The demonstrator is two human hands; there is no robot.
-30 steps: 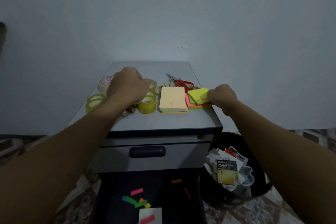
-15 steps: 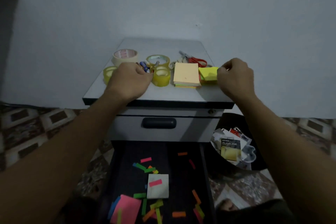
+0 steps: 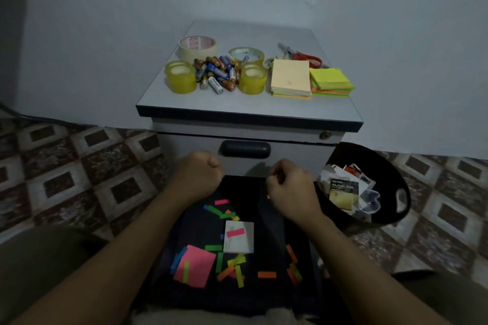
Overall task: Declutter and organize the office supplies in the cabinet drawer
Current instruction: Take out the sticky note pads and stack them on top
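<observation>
Both hands fisted over the open drawer, with the loose flags to clear.

My left hand (image 3: 196,174) and right hand (image 3: 289,187) hover curled, gripping nothing I can see, above the drawer (image 3: 266,250). In it sticky flags (image 3: 221,202) lie scattered around a pink pad (image 3: 195,266) and a white pad (image 3: 239,241). I'd gather the flags by colour, pinching their ends so none crease. Only "ALKALINE" is readable, on a card (image 3: 343,188) in the black bin (image 3: 390,179).

We see a domestic-looking room: a grey metal drawer cabinet (image 3: 237,104) against a plain pale wall (image 3: 105,21), standing on brown-and-cream patterned floor tiles (image 3: 79,166).
</observation>
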